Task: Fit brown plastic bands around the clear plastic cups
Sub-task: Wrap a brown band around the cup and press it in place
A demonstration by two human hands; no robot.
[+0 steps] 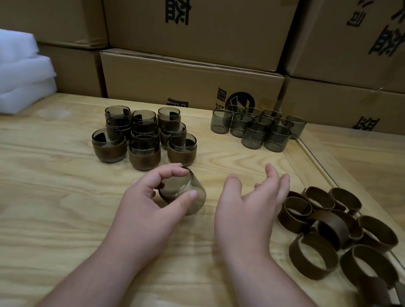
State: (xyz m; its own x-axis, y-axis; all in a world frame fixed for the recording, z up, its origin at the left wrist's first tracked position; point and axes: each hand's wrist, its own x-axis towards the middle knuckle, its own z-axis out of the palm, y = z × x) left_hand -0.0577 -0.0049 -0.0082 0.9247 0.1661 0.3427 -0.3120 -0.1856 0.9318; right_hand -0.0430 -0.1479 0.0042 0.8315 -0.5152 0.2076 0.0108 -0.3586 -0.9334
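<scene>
Roughly half done — banded cups (pixel 145 135) far left, bare cups (pixel 258 128) far right, loose bands (pixel 335 229) near right; left hand (pixel 150 202) gripping a cup (pixel 182 192), right hand (pixel 253 204) open, empty.

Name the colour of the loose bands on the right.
Brown, seen in the head view: bands.
</scene>
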